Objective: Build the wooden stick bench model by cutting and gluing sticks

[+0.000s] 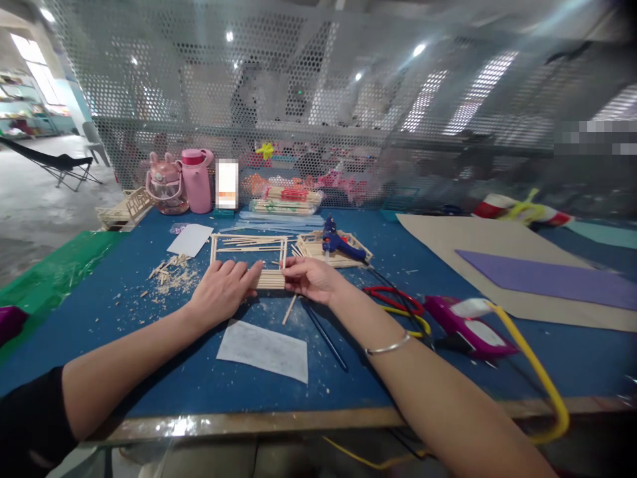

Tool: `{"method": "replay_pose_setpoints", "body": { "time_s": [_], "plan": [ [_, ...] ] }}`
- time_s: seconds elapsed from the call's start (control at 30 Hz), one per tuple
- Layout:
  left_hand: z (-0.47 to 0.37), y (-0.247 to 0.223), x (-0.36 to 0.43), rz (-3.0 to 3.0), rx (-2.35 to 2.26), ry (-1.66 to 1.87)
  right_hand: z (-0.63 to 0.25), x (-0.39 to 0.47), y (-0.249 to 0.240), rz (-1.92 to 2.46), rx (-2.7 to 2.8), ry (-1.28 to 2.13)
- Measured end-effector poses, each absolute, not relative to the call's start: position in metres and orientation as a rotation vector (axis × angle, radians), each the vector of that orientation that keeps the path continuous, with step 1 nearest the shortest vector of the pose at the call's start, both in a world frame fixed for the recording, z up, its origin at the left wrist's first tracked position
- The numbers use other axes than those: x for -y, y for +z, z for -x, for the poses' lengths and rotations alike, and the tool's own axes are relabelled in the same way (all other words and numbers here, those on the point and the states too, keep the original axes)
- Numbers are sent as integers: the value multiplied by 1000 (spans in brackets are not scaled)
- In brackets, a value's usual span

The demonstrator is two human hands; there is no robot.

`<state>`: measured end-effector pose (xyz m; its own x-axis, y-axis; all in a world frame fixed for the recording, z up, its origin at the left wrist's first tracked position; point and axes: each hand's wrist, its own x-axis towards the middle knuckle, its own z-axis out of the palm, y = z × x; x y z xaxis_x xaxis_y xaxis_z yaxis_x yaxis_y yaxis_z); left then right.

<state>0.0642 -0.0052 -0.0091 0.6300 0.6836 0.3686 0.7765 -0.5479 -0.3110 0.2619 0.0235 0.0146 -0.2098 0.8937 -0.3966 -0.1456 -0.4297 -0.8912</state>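
Note:
A small wooden stick frame [271, 279] is between my hands, with a band of sticks laid side by side along its near edge and thin posts behind. My left hand [223, 287] lies over its left part, fingers bent onto the sticks. With thumb and fingers, my right hand [313, 277] pinches the right end. Behind the frame are loose wooden sticks [243, 242]. A blue hot glue gun [341, 244] rests on another stick-built piece [311, 251] to the right. One loose stick [290, 309] and a dark rod [326, 337] lie near my right wrist.
White paper [263, 350] lies in front, and a white card [192, 239] with wood scraps [174, 275] at left. Pink bottles [198, 182] stand by the perforated metal screen [199, 86]. Purple-and-white pliers-like tool [470, 325], cables and a purple sheet [542, 279] occupy the right.

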Motion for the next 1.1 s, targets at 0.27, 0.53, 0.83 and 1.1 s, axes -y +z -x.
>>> {"method": "replay_pose_setpoints", "body": {
  "time_s": [0.27, 0.53, 0.83, 1.1],
  "plan": [
    [-62, -7, 5, 2363, 1133, -184, -261, -21, 16, 1280, 975, 1737],
    [-61, -8, 5, 2359, 1158, -185, -291, -7, 45, 1708, 1954, 796],
    [-55, 6, 16, 2349, 1182, -208, -278, 11, 45, 2250, 2597, 668],
    [-54, 3, 21, 2466, 1165, -151, -282, 0, 40, 1733, 2012, 939]
  ]
}}
